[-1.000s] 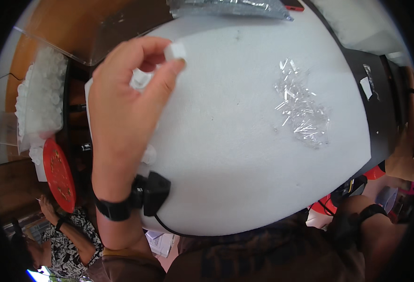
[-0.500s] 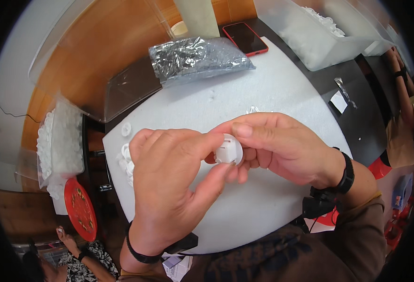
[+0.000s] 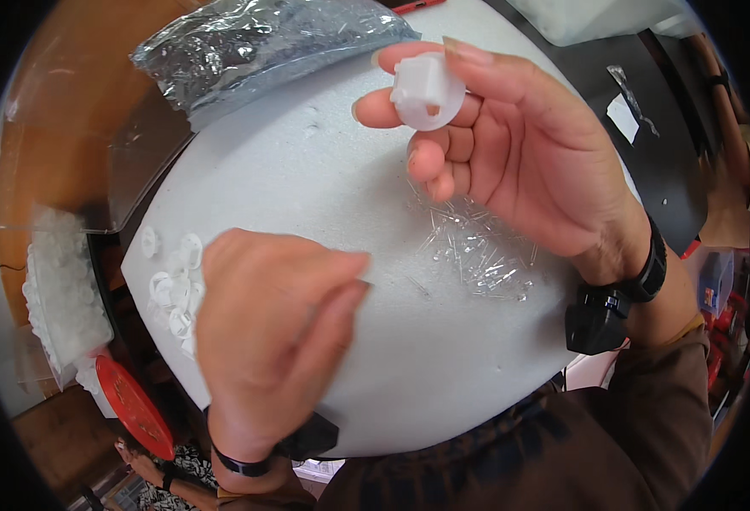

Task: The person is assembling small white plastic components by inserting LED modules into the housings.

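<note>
A white plastic box-and-disc piece point(image 3: 428, 89) looks joined, pinched by the right hand point(image 3: 532, 157).
Loose white plastic discs point(image 3: 163, 294) lie separate; I can't tell if fingertips meet on the left hand point(image 3: 264, 324).

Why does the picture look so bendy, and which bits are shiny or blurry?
Head view: the fisheye lens bows the edges of the smooth white work surface and leaves black corners; head view: bright glints sit on the crinkled silvery plastic bag and the thin, clear, stick-like pieces; head view: the left hand looks slightly blurred.
</note>
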Tool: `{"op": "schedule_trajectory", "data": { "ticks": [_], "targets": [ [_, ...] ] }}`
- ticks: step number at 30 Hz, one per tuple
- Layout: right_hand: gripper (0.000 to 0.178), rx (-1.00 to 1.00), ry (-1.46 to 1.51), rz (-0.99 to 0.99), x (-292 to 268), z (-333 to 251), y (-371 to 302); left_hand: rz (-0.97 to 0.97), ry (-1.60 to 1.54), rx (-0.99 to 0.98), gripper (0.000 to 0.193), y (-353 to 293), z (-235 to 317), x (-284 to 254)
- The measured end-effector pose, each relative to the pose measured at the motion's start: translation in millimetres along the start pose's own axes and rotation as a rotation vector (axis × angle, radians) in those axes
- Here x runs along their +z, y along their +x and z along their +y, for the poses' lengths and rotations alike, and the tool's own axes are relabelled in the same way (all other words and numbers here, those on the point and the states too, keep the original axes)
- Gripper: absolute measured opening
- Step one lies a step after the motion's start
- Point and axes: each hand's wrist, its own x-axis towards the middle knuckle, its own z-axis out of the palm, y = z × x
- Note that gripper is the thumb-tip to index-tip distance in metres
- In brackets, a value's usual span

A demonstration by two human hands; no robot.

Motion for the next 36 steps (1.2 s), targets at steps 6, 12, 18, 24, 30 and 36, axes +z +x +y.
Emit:
{"op": "schedule_trajectory", "data": {
  "ticks": [6, 12, 18, 24, 30, 36],
  "targets": [
    [0.045, -0.001, -0.004, -0.092, 1, 3, -6, -0.217, 0.239, 0.248, 0.020, -4, 6, 30],
    [0.043, 0.100, 0.037, -0.209, 6, 3, -15, -0.174, 0.422, 0.367, 0.011, -10, 17, 37],
    [0.039, 0.165, 0.116, -0.271, 7, 5, -16, -0.197, 0.447, 0.411, 0.005, -8, 17, 39],
    [0.039, 0.160, 0.128, -0.263, 11, 3, -17, -0.125, 0.469, 0.460, 0.003, -8, 18, 43],
    [0.039, 0.146, 0.138, -0.284, 7, 6, -16, -0.129, 0.352, 0.439, 0.003, -10, 14, 48],
    [0.040, 0.154, 0.155, -0.321, 9, 5, -17, -0.258, 0.166, 0.217, 0.014, -12, 18, 16]
  ]
}}
